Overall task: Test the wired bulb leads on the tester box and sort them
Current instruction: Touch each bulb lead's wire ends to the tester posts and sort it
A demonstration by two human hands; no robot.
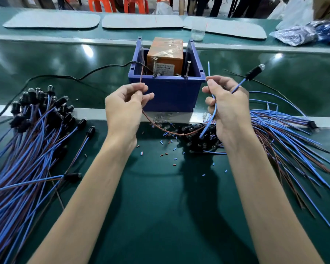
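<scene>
Left hand (125,105): pinches brown lead (141,76), before tester box (166,92).
Right hand (228,105): pinches blue lead (209,70).
Risk: tips may miss screws (155,66), false fail.

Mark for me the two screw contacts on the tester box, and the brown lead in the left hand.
left screw contact (155,66), head view, middle of its shaft
right screw contact (187,70), head view, middle of its shaft
brown lead (141,75), head view, straight stretch near its upper end

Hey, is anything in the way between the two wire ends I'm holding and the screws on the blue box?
Nothing visible. The brown wire in the left hand and the blue wire in the right hand have open air to the two upright metal screws on the blue plastic tester box.
</scene>
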